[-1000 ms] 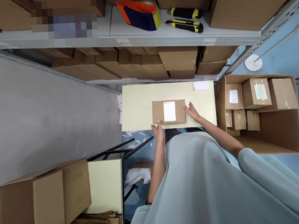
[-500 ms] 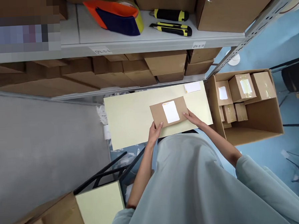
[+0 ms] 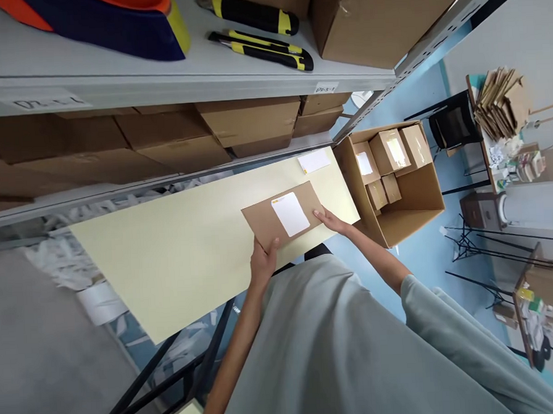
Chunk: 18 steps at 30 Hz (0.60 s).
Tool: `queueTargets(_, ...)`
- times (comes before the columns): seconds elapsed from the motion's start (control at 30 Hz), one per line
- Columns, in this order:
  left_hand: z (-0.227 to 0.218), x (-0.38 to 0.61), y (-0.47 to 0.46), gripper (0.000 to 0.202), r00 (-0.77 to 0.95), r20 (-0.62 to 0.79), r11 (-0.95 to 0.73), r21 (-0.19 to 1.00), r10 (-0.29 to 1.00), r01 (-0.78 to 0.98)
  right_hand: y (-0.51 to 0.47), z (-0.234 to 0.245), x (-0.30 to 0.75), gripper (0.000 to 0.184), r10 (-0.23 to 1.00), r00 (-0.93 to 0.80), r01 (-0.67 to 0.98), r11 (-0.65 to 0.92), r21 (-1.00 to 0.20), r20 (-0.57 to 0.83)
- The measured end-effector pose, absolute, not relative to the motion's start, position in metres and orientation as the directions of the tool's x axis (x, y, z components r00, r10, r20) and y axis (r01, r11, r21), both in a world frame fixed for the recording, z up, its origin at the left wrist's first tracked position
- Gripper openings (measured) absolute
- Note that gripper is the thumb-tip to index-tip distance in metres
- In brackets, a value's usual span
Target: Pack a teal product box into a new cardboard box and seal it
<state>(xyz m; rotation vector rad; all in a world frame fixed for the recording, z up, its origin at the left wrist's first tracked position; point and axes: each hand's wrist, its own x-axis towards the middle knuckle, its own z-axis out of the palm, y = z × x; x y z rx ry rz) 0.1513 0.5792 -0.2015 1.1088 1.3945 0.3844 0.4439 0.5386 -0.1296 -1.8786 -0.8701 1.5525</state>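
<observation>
1. Hands are seen clamped on a flat brown parcel (image 3: 283,214) at the near edge of a pale yellow table (image 3: 177,255). The left hand (image 3: 262,261) is closed on the parcel's near left corner, thumb on top. The right hand (image 3: 331,219) is pressed to its right end, fingers together along the edge.

2. Parcel is held tilted, its near corner past the table's edge; whether the far side rests on the tabletop cannot be told.

3. Risk is judged to lie in the thin grip: with only corner and edge pinched, the parcel could slip and drop between table and body. The white label (image 3: 290,213) on top could be creased if the cardboard is bent.

4. Open carton (image 3: 419,190) is stood on the blue floor just beside the table's right end, with smaller taped boxes inside. It is judged close enough to be knocked by a swung elbow.

5. Writing is sparse. A small orange mark is visible at the label's corner; its print is too small to read. A second white slip (image 3: 314,160) lies at the table's far right corner. Shelf tags (image 3: 43,102) carry handwritten codes, not clearly legible. Yellow-and-black utility knives (image 3: 268,48) are laid on the shelf above.
</observation>
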Motion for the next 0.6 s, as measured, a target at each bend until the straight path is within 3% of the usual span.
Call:
queueTargets(0.17, -0.196, 0.154, 0.58, 0.074, 0.225, -0.567, 0.47, 0.803, 0.793, 0.367, 0.538, -0.137, 0.446, 0.099, 0.814, 0.092, 0.122, -0.581, -0.805, -0.574)
queueTargets(0.33, -0.191, 0.159, 0.581, 0.073, 0.168, -0.596, 0.543, 0.793, 0.785, 0.276, 0.533, -0.148, 0.46, 0.093, 0.845, 0.008, 0.127, -0.531, -0.838, -0.534)
queueTargets(0.43, -0.185, 0.158, 0.586, 0.079, 0.146, -0.646, 0.593, 0.752, 0.749, 0.288, 0.548, -0.157, 0.482, 0.087, 0.843, 0.096, 0.27, -0.533, -0.802, -0.529)
queueTargets(0.53, -0.177, 0.155, 0.599, 0.082, 0.173, -0.676, 0.606, 0.725, 0.716, 0.327, 0.593, -0.177, 0.51, 0.08, 0.894, 0.293, 0.486, -0.445, -0.752, -0.339)
queueTargets(0.6, -0.172, 0.153, 0.611, 0.084, 0.192, -0.706, 0.616, 0.695, 0.681, 0.37, 0.632, -0.195, 0.526, 0.067, 0.932, 0.295, 0.635, -0.356, -0.685, -0.211)
